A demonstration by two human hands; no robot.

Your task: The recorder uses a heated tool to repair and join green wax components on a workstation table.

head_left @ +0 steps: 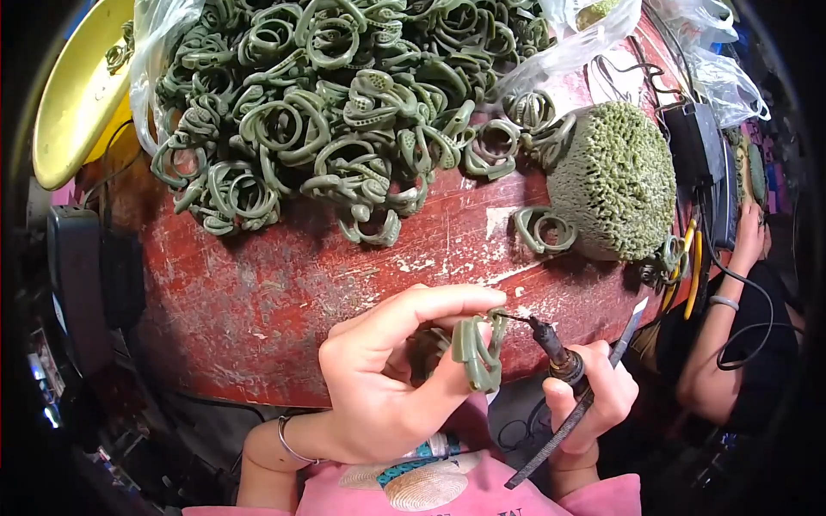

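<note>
My left hand (383,370) holds a dark green ring-shaped piece (478,365), wax-like in look, between thumb and fingers. Part of the piece is hidden behind the fingers. My right hand (602,397) grips a soldering-iron-like pen (555,351) with a thin, bent dark tip. That tip meets the upper edge of the green piece, near my left fingertips; whether it touches is too small to tell. Also held in my right hand is a long flat metal strip tool (551,443), slanting past the pen, with a bright, blade-like upper end.
A large heap of similar green rings (292,129) covers the back of the worn red table (258,327). Right of it stands a rough green porous block (615,181), with a loose ring (545,230) beside it. A yellow dish (73,103) is at far left. Another person's arm (727,318) shows at right.
</note>
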